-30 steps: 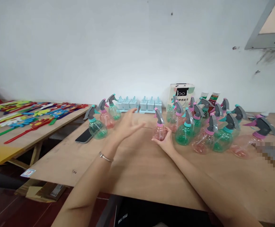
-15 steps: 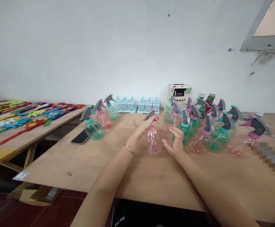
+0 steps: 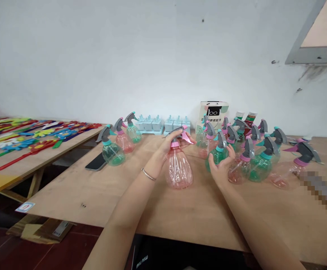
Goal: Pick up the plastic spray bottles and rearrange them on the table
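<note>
My left hand (image 3: pixel 169 143) is closed round the neck and grey trigger head of a pink spray bottle (image 3: pixel 179 170), which is held upright near the table's middle. Its pink nozzle points right. My right hand (image 3: pixel 222 165) is open, thumb and fingers apart, in front of a green spray bottle (image 3: pixel 211 159) with a turquoise collar. The hand partly hides that bottle, and I cannot tell whether it touches it. Beside it on the right stand a pink spray bottle (image 3: pixel 238 170) and another green spray bottle (image 3: pixel 260 168).
Several more spray bottles crowd the right side, before a paper bag (image 3: pixel 214 116). At left are a black phone (image 3: pixel 96 162) and a green spray bottle (image 3: pixel 113 154). Light-blue popsicle molds (image 3: pixel 149 124) stand by the wall. Colourful hand-shaped items cover another table (image 3: pixel 76 140).
The pink bottle in my left hand has come closer and slightly left, its nozzle now pointing right. My right hand has moved right, away from it, to the green bottle.
</note>
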`<state>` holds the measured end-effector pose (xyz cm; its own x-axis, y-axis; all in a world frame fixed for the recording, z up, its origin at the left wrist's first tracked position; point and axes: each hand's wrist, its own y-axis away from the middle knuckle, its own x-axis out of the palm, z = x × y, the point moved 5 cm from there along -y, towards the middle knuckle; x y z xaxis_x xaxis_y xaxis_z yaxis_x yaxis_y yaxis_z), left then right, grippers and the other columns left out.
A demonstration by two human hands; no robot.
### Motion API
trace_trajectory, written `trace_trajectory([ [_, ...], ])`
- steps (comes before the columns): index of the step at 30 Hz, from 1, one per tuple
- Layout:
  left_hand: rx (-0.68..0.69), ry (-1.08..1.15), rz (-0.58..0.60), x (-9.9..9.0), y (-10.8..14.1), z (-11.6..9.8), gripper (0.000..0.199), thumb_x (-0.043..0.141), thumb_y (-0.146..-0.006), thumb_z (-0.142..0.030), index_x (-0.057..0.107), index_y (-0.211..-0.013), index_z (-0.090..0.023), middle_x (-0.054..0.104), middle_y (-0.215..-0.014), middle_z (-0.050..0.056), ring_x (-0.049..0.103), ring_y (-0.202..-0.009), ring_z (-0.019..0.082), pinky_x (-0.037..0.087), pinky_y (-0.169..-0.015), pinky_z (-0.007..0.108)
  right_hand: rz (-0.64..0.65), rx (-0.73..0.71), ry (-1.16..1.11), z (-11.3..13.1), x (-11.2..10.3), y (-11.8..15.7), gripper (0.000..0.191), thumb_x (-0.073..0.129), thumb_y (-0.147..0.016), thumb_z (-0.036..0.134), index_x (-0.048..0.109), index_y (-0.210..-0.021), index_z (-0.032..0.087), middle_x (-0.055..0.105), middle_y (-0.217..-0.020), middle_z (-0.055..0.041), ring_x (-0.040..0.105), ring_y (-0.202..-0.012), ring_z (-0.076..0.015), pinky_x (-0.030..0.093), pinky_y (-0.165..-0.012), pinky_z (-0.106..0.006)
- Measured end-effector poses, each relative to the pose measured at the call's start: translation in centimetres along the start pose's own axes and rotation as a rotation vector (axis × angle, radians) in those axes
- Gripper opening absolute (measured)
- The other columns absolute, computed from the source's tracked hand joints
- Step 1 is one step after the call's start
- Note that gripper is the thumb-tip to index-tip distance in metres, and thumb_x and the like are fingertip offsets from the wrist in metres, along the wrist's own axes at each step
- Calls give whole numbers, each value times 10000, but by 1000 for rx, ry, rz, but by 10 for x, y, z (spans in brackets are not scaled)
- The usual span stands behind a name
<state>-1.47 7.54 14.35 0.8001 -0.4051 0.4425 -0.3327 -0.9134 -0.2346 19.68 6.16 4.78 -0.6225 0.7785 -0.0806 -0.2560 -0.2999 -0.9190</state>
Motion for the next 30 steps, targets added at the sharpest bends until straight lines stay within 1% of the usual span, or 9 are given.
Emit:
trace_trajectory([
  [2, -3, -11, 26, 3, 2, -3, 277, 741, -719, -416, 675, -789, -157, 755, -769, 78, 745, -975, 270, 517, -1035, 409, -2, 29, -7, -5, 1, 1, 691, 638, -853, 335, 262, -1418, 201, 384, -1418, -187, 402, -1402, -328, 363, -1133, -622],
  [5, 11, -15, 5, 4, 5, -8, 266, 739, -710, -417, 665, -760, -166, 733, -716, 59, 745, -951, 261, 517, -1027, 413, 14, 79, -24, -12, 4, 4, 739, 639, -853, 347, 235, -1453, 193, 386, -1426, -190, 431, -1385, -318, 378, -1139, -588],
  [9, 77, -81, -141, 2, 9, -14, 270, 725, -722, -414, 617, -640, -181, 661, -603, 12, 728, -795, 204, 544, -964, 381, 45, 136, -84, -16, 8, 6, 778, 630, -858, 358, 200, -1484, 191, 332, -1476, -197, 410, -1414, -311, 382, -1153, -559],
  [12, 57, -173, -214, 3, 14, -16, 296, 699, -754, -424, 606, -614, -182, 664, -623, 11, 710, -775, 187, 549, -921, 361, 49, 160, -111, -16, 8, 7, 782, 629, -855, 359, 197, -1488, 202, 329, -1483, -189, 411, -1415, -303, 376, -1159, -555],
  [17, 44, -217, -99, 8, 15, -17, 254, 684, -773, -438, 674, -738, -187, 709, -719, 43, 709, -898, 225, 542, -865, 351, 49, 180, -151, -17, 8, 6, 768, 631, -852, 357, 212, -1479, 206, 348, -1471, -191, 424, -1402, -307, 374, -1151, -570],
  [21, 61, -302, -118, 8, 16, -19, 286, 660, -783, -447, 640, -649, -195, 691, -675, 52, 688, -785, 216, 543, -723, 320, 42, 201, -163, -17, 8, 6, 770, 643, -845, 348, 228, -1477, 200, 347, -1469, -195, 406, -1410, -315, 351, -1161, -577],
  [23, 63, -324, -82, 10, 16, -18, 276, 661, -781, -435, 643, -646, -196, 704, -701, 54, 688, -794, 213, 541, -739, 317, 38, 228, -174, -18, 8, 7, 761, 637, -850, 341, 227, -1477, 202, 341, -1477, -191, 399, -1413, -310, 334, -1173, -577],
  [27, 58, -264, 56, 17, 14, -14, 256, 655, -784, -437, 666, -705, -194, 729, -787, 51, 699, -946, 216, 524, -873, 325, 37, 260, -182, -18, 9, 9, 743, 632, -857, 340, 234, -1469, 204, 339, -1481, -190, 396, -1417, -302, 322, -1180, -575],
  [30, 89, -265, -46, 12, 12, -16, 285, 631, -786, -447, 633, -659, -192, 714, -743, 54, 701, -927, 220, 530, -856, 328, 45, 262, -200, -17, 9, 10, 716, 626, -860, 344, 252, -1455, 210, 361, -1461, -184, 411, -1405, -298, 336, -1168, -570],
])
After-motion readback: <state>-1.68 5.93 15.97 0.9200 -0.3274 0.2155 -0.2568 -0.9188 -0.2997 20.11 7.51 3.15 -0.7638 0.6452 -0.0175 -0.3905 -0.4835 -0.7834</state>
